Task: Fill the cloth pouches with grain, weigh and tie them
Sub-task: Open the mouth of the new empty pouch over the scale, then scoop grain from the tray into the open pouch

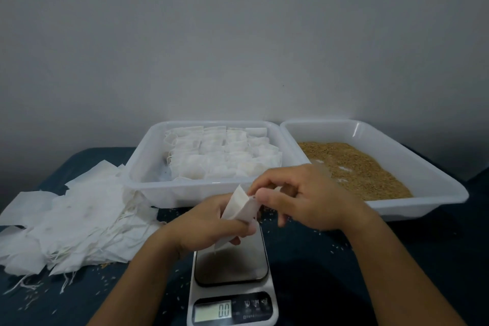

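Honestly, main risk here is spillage: the pouch (239,206) is held in the air at frame centre, above the far end of the scale (230,272), not over the grain tray (449,188) at right. If grain goes in from this spot, strays land on the platform or the dark surface (330,286) (plenty scattered there already), and grains on the platform would skew the reading, now showing 0.0.

Second risk: the pouch mouth looks only partly parted. Thin cloth, so it could fold shut or slip from a light pinch.

Pose:
- left hand (209,222) comes in from lower left, grip clenched round the pouch body, fingers wrapped under it.
- right hand (299,198) comes in from lower right, thumb and forefinger pinching the pouch's upper edge, other fingers loosely curled. Whether it holds any grain I can't tell.

The pouch looks flat, so I judge it still unfilled. Empty pouches (66,225) are piled at left of frame; the filled ones (225,156) sit in the centre tray (148,159) behind the hands.
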Tool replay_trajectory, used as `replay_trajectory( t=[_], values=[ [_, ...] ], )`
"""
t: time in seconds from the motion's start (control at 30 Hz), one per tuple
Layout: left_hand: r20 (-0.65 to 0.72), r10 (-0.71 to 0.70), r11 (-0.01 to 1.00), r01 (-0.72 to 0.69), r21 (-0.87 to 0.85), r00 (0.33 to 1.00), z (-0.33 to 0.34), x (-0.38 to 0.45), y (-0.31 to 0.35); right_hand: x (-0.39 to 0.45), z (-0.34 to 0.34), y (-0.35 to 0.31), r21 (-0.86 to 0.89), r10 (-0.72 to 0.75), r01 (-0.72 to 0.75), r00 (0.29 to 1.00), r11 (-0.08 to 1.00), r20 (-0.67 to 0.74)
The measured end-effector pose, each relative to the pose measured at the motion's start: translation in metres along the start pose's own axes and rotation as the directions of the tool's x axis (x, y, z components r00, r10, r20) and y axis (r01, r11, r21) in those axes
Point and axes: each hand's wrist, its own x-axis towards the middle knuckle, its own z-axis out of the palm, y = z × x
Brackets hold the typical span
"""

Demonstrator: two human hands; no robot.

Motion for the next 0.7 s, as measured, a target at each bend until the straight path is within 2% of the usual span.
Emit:
replay_trajectory(
  t=[0.07, 0.13, 0.17, 0.23, 0.3, 0.37, 0.7],
  values=[
    [-0.083, 0.021, 0.999, -0.017, 0.045, 0.996, 0.003, 0.002, -0.005, 0.003, -0.016, 0.019, -0.042, 0.132, -0.145, 0.966, 0.989, -0.224],
    [-0.162, 0.034, 0.995, -0.018, 0.1, 0.986, 0.006, 0.003, -0.01, 0.005, -0.039, 0.049, -0.089, 0.305, -0.395, 0.817, 0.914, -0.488],
    [-0.189, 0.046, 0.993, -0.024, 0.116, 0.981, 0.006, 0.003, -0.012, 0.005, -0.051, 0.067, -0.141, 0.404, -0.547, 0.745, 0.825, -0.531],
    [-0.222, 0.079, 0.99, -0.05, 0.132, 0.972, 0.007, 0.003, -0.018, 0.003, -0.067, 0.102, -0.325, 0.603, -0.74, 0.67, 0.589, -0.433],
    [-0.248, 0.109, 0.987, -0.076, 0.141, 0.963, 0.008, 0.003, -0.023, 0.004, -0.069, 0.128, -0.468, 0.729, -0.763, 0.613, 0.446, -0.305],
    [-0.266, 0.139, 0.982, -0.098, 0.161, 0.954, 0.008, 0.003, -0.027, 0.008, -0.065, 0.145, -0.508, 0.77, -0.757, 0.586, 0.411, -0.25],
    [-0.298, 0.186, 0.969, -0.124, 0.216, 0.936, 0.014, -0.003, -0.04, 0.024, -0.07, 0.168, -0.531, 0.75, -0.78, 0.559, 0.33, -0.354]
  ],
)
